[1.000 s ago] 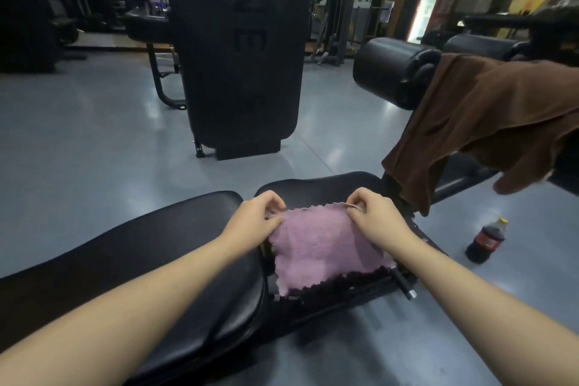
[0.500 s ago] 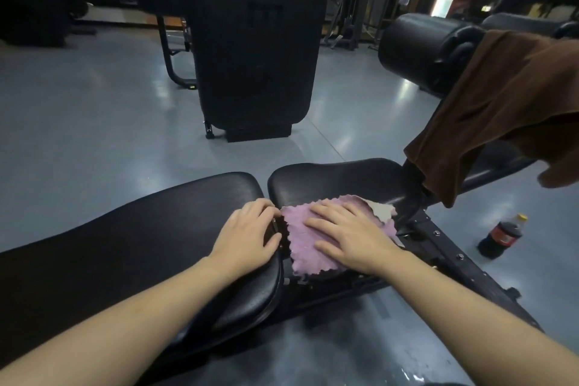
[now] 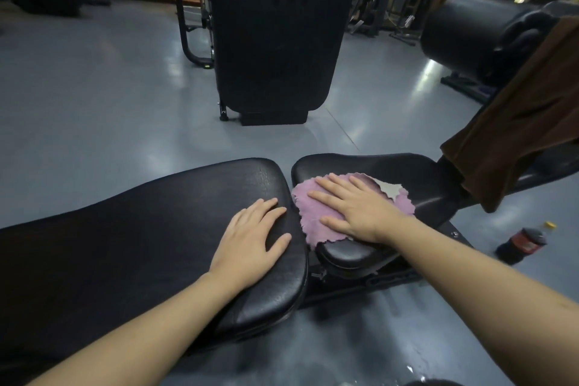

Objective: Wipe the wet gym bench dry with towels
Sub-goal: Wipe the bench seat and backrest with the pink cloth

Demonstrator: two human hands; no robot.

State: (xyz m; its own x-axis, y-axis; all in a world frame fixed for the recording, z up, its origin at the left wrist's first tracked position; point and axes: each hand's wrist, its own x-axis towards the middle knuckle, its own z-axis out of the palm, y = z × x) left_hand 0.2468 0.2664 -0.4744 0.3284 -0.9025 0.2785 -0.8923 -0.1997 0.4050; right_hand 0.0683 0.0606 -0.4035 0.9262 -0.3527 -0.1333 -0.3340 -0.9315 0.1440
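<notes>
A: What does the bench look like?

B: The gym bench (image 3: 141, 229) is black padded vinyl in two parts. The long back pad lies under the left hand (image 3: 250, 241); the smaller seat pad (image 3: 407, 172) lies under the right hand (image 3: 360, 210), with a narrow gap between the pads running between the two hands. The vinyl is glossy, but I cannot pick out water drops on it.

A: And the towel?

B: A pink towel (image 3: 308, 216) with a zigzag-cut edge lies flat on the seat pad, beneath the right hand. One corner beyond the fingertips is folded over, showing a pale underside.

A: How are the hands set?

B: Both are spread flat, palms down, fingers straight. The right presses on the pink towel; the left rests bare on the end of the back pad, just beside the towel's edge.

A: Anything else around?

B: Out past the right hand a brown towel (image 3: 517, 141) hangs from a black roller pad (image 3: 463, 34). Lower, to the right of the right forearm, a dark soda bottle (image 3: 521, 244) stands on the grey floor (image 3: 94, 103). Straight ahead of both hands a tall black upright pad (image 3: 275, 34) blocks the view into the room behind it.
</notes>
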